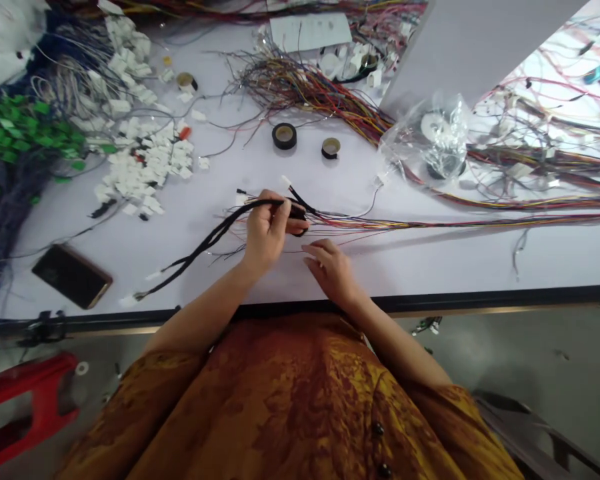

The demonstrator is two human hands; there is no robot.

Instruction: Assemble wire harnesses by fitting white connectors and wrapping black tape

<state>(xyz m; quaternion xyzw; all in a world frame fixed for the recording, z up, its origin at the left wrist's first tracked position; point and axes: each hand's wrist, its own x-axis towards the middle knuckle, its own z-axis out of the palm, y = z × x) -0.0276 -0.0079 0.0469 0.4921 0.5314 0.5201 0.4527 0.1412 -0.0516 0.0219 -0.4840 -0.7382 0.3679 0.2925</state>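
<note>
My left hand (269, 230) grips a black-wrapped wire harness (200, 247) near the middle of the white table, with its taped branches running down-left towards the table's front edge. A bundle of thin coloured wires (405, 223) leaves the harness's taped end and stretches off to the right. My right hand (333, 270) lies just below those wires, fingers loosely apart and curled, holding nothing. A small white connector (285, 181) sticks up from a short black branch above my left hand. My left palm hides part of the taped join.
Two rolls of black tape (284, 136) stand beyond my hands, near heaps of white connectors (143, 160) and a tangled wire bundle (300, 90). A phone (73, 276) lies at the left. A clear plastic bag (430, 140) sits at the right. A red stool (30, 407) stands on the floor.
</note>
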